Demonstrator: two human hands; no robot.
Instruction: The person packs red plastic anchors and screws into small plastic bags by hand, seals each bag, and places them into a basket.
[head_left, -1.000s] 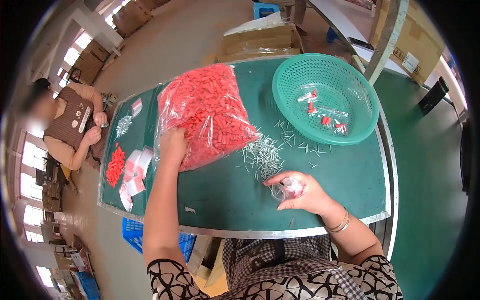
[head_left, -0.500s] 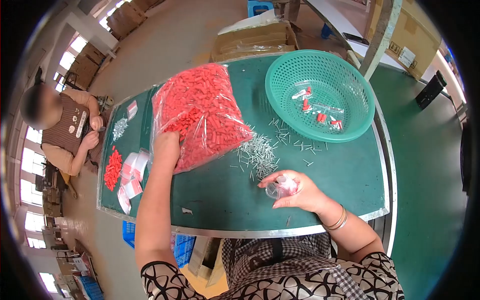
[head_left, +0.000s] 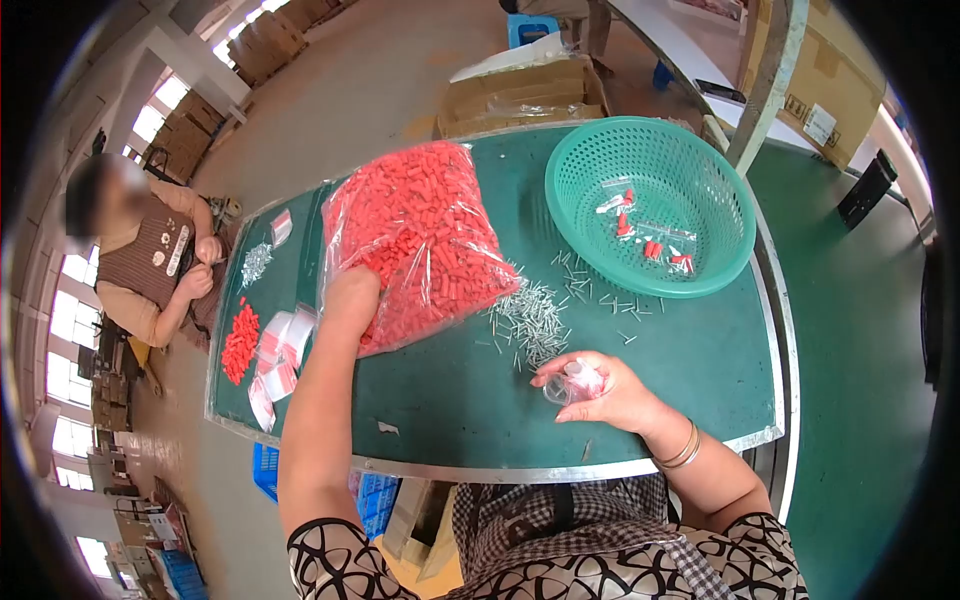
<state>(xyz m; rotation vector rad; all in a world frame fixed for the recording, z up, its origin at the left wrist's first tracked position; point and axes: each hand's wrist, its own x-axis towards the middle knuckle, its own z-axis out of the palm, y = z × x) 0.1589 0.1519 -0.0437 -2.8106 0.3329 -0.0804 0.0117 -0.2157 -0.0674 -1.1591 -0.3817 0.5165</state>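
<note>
Left hand [head_left: 353, 300] is at the left side of the large clear bag of red plugs [head_left: 440, 215]; its fingertips are hidden, so any grip cannot be determined. Right hand [head_left: 625, 395] is half-curled, holding a small clear bag [head_left: 575, 384] over the green table [head_left: 460, 420]. Slender metal pieces [head_left: 532, 322] lie beside the large bag; a green basket [head_left: 715, 175] stands at far right.

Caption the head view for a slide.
Left hand at a bag of red pieces; right hand holding clear plastic.
</note>
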